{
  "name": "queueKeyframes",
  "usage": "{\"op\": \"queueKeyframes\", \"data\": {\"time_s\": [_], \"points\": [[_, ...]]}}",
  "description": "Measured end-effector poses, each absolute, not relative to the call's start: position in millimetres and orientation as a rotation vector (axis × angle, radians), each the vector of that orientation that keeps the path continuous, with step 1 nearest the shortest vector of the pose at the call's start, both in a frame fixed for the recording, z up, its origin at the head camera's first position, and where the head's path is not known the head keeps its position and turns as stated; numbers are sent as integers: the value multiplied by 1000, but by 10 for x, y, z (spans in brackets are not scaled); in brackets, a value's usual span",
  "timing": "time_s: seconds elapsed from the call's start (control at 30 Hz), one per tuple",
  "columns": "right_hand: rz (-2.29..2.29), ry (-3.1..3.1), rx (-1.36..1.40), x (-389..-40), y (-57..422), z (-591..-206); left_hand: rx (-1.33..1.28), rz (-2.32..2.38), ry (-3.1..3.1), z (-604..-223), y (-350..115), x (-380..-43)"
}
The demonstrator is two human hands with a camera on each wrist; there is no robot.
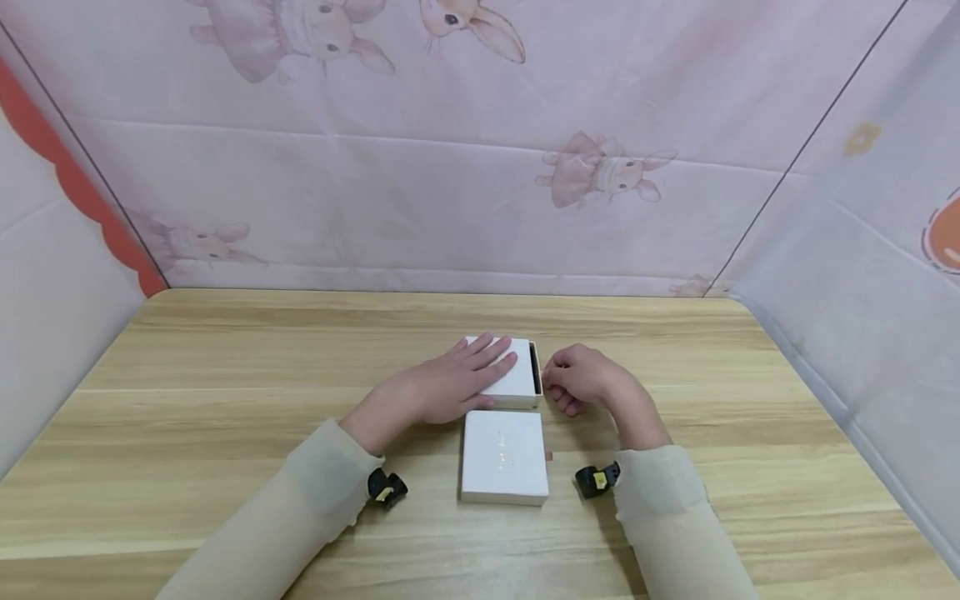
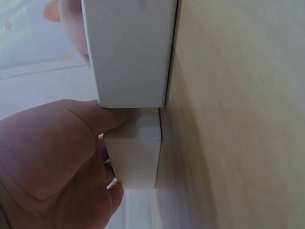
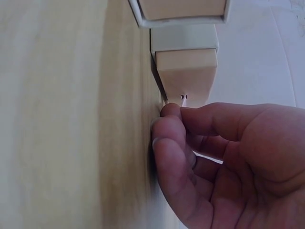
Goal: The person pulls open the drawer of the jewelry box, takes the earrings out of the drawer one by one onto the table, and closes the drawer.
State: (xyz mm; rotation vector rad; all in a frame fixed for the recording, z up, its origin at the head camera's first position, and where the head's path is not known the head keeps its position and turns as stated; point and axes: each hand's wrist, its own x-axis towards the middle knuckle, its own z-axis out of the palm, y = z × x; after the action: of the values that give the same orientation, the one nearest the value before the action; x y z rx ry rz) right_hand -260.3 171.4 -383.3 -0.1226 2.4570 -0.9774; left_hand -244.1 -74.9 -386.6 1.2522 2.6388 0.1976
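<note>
My left hand (image 1: 450, 385) rests on top of the far white drawer box (image 1: 516, 382), its fingers stretched out flat. In the left wrist view its thumb (image 2: 107, 117) lies along the box's near side. At the right end, the inner drawer (image 3: 186, 64) sticks out a little, with a dark strip showing inside. My right hand (image 1: 581, 379) pinches a small ribbon pull (image 3: 184, 101) on the drawer's end between thumb and curled fingers. Closer to me lies a second white box (image 1: 504, 471) with faint gold lettering on top and a short brown ribbon tab (image 1: 549, 456) at its right.
Both boxes lie on a light wood-grain table (image 1: 262, 358), one behind the other with a narrow gap. Behind the table hangs a pale cloth backdrop (image 1: 420, 208) with rabbit prints. Black wrist cameras are strapped at both cuffs.
</note>
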Motion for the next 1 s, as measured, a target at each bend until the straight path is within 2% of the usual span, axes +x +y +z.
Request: {"op": "queueKeyframes", "data": {"time_s": [1.0], "points": [[-1005,2434,-126,-2601,1730,-3824,1256,224,2636,-3842,-754,-2429]]}}
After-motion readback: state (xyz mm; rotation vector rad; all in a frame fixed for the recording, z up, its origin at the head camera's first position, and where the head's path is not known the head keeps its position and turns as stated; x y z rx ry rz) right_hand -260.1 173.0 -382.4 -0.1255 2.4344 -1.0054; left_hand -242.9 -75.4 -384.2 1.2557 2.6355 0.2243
